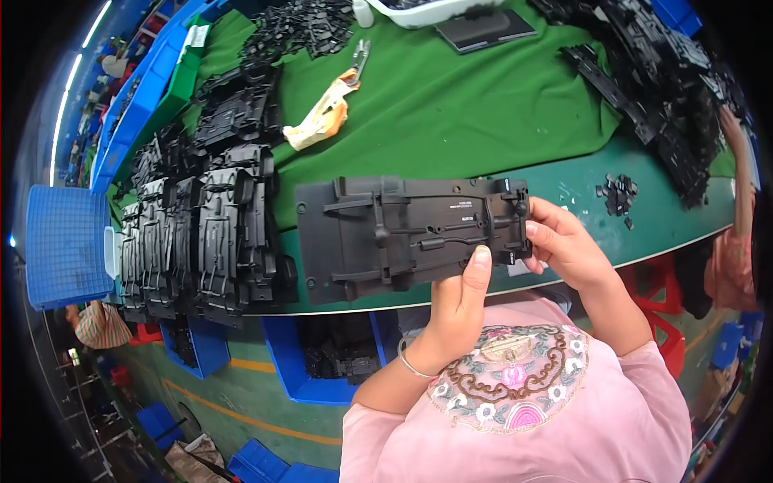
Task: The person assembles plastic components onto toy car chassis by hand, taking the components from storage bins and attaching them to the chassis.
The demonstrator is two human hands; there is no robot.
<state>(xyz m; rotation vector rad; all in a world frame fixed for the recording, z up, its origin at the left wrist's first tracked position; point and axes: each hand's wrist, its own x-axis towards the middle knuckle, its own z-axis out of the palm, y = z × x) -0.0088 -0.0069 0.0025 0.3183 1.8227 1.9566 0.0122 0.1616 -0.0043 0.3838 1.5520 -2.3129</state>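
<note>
Black plastic panel (439,221): one piece, held at the centre of the frame, over the front edge of the counter (676,216); long side set roughly level, ribbed face shown; any contact with the counter beneath cannot be told.
Left grip (457,314): closed on the panel's lower edge, thumb laid on the ribbed face; fingers hidden underneath.
Right grip (569,248): bent at the panel's right end, thumb and fingertips brought close together; whether the edge or a small piece is pinched cannot be told.
Progress: one panel in hand; handling judged unfinished, as both hands are engaged at it. Similar panels (219,225) are ranged in stacks at left; whether these are completed or waiting cannot be told.
Parts heap, upper right (664,97): black, tangled, state of completion not shown.
Small black pieces (618,195): flat chips, loosely scattered right of the panel; judged as stock left for use.
Panel make: matt black, rectangular, with raised ribs, round holes and a narrow moulded bar.
Cloth (459,105): green, softly creased.
Pliers (359,64): metal, yellowish crumpled wrap attached, upper centre.
</note>
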